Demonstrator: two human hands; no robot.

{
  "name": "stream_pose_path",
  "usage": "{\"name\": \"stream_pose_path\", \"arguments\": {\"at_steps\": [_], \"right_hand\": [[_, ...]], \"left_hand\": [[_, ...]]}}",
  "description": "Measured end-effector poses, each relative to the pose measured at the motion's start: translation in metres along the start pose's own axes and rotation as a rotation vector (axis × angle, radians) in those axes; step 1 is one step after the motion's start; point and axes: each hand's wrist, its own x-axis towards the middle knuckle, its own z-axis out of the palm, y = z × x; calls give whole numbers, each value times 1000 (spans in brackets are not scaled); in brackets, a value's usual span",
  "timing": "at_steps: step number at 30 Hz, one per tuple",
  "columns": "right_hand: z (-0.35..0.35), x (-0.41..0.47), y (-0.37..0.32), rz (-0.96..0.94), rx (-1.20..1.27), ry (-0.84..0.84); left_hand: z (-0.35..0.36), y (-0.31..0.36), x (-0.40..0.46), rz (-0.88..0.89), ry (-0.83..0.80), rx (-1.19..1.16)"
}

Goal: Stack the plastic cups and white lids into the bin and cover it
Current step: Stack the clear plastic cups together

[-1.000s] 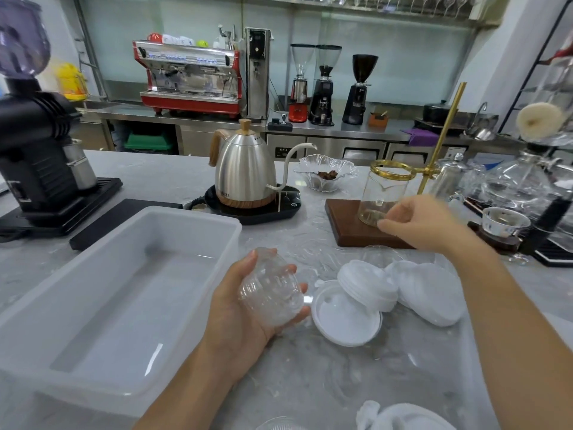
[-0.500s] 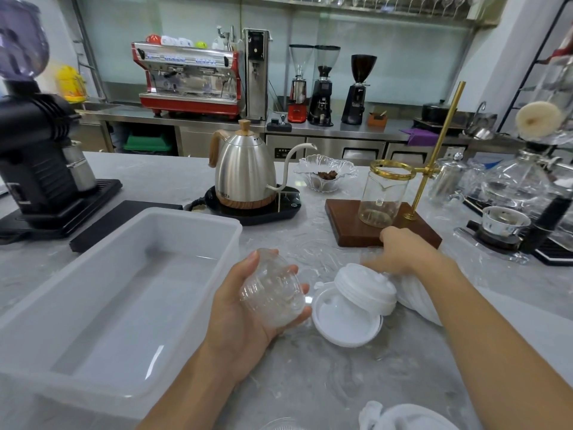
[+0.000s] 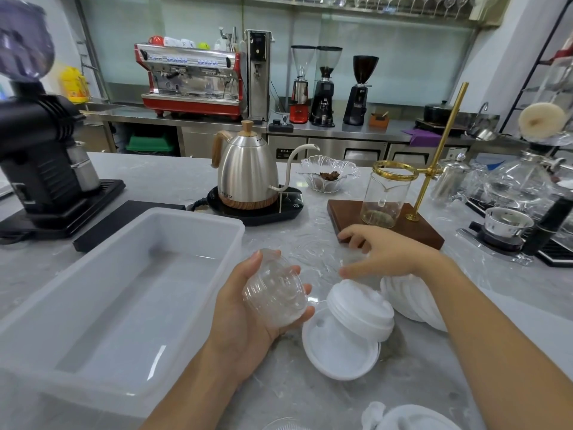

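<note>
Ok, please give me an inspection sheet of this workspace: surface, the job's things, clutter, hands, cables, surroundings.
Surface: grey marble counter, bare near the front edge.
Job's things: translucent bin holds nothing; clear cups held in the left hand; white lids lie in loose stacks right of the bin; bin cover not identified.
Clutter: gooseneck kettle, black grinder, glass bowl, pour-over stand.
Hands: left hand grips the cups; right hand reaches over something clear and blurred; grip unclear.
Cables: one at the kettle base.
Surroundings: red espresso machine and three grinders on the back bench.
</note>
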Motion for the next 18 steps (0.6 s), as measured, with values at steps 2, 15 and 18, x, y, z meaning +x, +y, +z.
{"name": "stream_pose_path", "arguments": {"at_steps": [2,15,18], "right_hand": [[-2,0,-2,-71,79,59],[-21,-20,-34,-293,524,267],[-19,-23,-43,-303,527,257]], "left_hand": [[0,0,0,3,5,5],[2,1,-2,4,-11,-18],[2,1,-2,7,-16,-39]]}}
